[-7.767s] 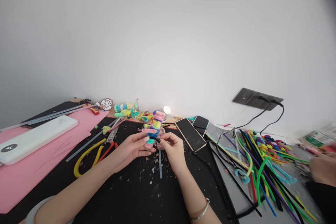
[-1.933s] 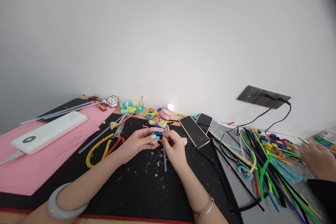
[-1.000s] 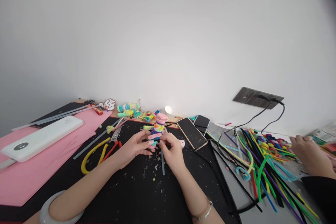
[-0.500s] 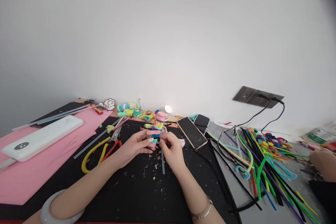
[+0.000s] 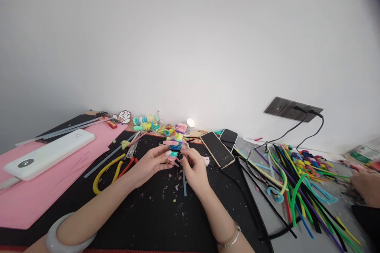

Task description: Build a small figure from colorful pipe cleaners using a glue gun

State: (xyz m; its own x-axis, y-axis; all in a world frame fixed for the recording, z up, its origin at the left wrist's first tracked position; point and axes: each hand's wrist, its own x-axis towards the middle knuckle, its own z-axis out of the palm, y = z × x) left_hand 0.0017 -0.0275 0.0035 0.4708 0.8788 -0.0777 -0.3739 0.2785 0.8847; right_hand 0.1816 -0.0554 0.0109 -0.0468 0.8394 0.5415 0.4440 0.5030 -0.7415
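Both my hands meet over the black mat [image 5: 154, 213]. My left hand [image 5: 150, 165] pinches a small stack of fuzzy coils in pink, blue, yellow and green [image 5: 175, 145], held upright. My right hand [image 5: 194, 168] is closed on the lower end of the same stack, fingertips touching those of the left. A thin grey stick [image 5: 184, 181] lies on the mat just below the stack. A pale bangle [image 5: 61, 234] circles my left wrist and a thin bracelet [image 5: 230, 239] my right.
Yellow and red-handled pliers [image 5: 109, 166] lie left of my hands. A white power bank [image 5: 47, 154] rests on pink paper. Two phones [image 5: 221, 146] lie to the right, then a heap of coloured pipe cleaners [image 5: 299, 189]. Another person's hand [image 5: 366, 189] shows at the right edge.
The coil stack has sunk slightly and tilted between my fingers. The other person's hand has drawn back toward the right edge.
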